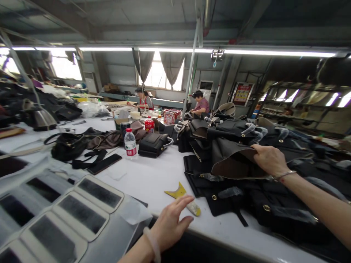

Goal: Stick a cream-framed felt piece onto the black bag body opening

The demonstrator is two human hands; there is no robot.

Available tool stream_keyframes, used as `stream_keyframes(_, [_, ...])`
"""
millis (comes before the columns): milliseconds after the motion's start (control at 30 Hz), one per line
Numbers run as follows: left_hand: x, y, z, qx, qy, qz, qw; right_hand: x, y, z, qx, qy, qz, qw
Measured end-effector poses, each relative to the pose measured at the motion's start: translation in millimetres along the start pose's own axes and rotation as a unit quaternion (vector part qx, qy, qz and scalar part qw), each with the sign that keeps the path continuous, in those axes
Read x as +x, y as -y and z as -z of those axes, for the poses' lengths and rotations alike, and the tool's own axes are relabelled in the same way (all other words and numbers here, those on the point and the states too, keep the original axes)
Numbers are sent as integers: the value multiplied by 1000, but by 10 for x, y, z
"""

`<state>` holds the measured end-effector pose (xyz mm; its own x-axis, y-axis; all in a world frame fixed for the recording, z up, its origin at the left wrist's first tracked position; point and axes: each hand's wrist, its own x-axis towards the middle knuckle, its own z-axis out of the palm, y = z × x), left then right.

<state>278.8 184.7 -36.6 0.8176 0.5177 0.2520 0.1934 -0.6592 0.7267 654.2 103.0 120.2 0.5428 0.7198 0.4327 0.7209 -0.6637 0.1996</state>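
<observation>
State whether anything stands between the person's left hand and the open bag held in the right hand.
Nothing upright is visible there: just the yellow tool and a black bag lying on the table between left hand and open bag.

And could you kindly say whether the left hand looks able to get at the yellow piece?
Probably yes: the left hand looks open and empty, it partly overlaps the yellow piece in this view, and nothing else seems to lie over that piece on the table.
</observation>
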Motion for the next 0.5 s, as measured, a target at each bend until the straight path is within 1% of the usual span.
stream_keyframes(67, [211, -52, -99, 11, -6, 3, 1000, -84, -66, 138, 15, -14, -33, 999])
stream_keyframes(133, [307, 29, -174, 25, -1, 15, 1000, -133, -114, 267, 33, -32, -62, 997])
stream_keyframes(233, [319, 227, -247, 25, 4, 45, 999, -144, -174, 493, 74, -58, -82, 992])
stream_keyframes(300, [279, 291, -260, 10, -6, 61, 998, -160, -218, 676, 118, -69, -65, 989])
stream_keyframes(333, [252, 283, -254, -3, -16, 65, 998, -188, -240, 770, 145, -71, -49, 986])
stream_keyframes(400, [193, 188, -226, -39, -45, 62, 996, -302, -284, 948, 202, -72, -17, 977])
stream_keyframes(500, [119, -109, -172, -113, -91, 51, 988, -614, -334, 1152, 269, -76, 3, 960])
